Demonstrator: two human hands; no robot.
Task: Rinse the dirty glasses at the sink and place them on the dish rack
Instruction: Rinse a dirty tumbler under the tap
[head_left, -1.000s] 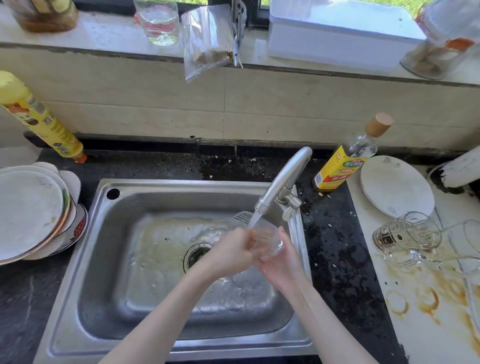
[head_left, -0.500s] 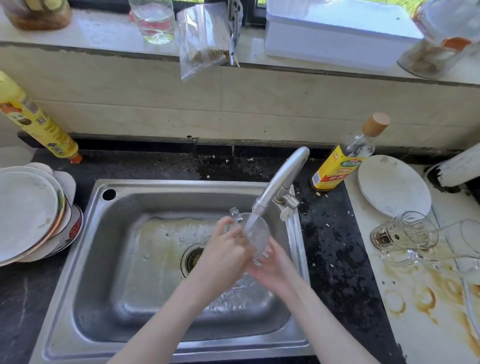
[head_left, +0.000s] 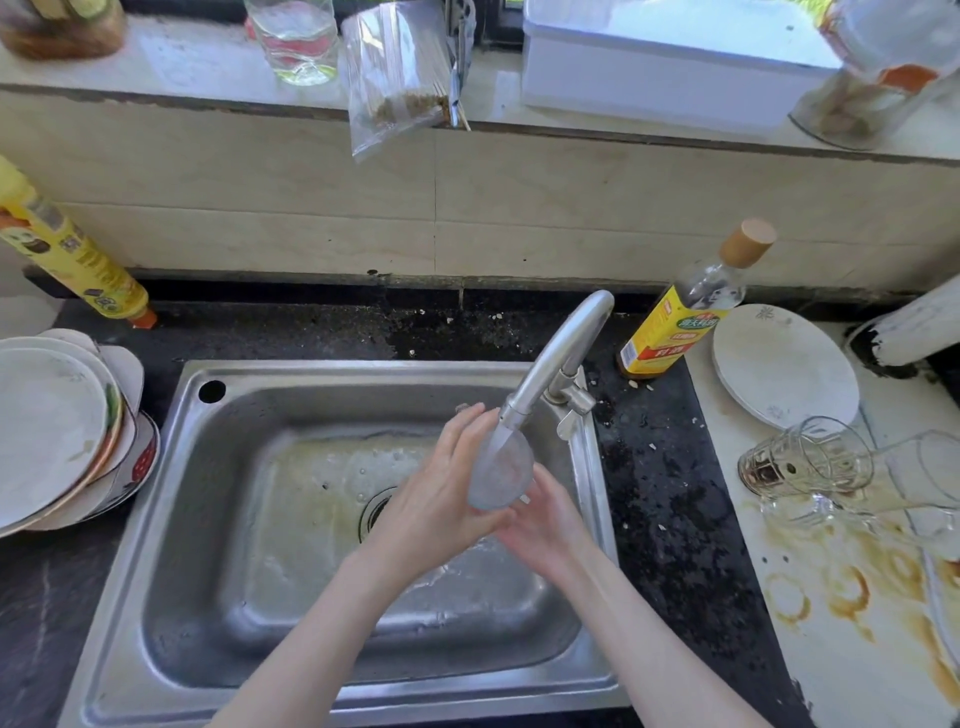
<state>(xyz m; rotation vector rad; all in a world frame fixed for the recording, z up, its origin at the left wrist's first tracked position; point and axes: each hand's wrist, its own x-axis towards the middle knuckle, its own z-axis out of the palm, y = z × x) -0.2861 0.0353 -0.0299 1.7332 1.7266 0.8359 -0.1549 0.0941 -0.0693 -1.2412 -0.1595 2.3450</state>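
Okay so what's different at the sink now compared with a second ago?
The glass has been turned under the faucet: a second ago it lay more sideways, lower and to the right; now its round end faces the camera, right below the spout in the stream. The left hand has slid up along its left side, and the right hand cups it from below. The glasses on the counter have not moved.
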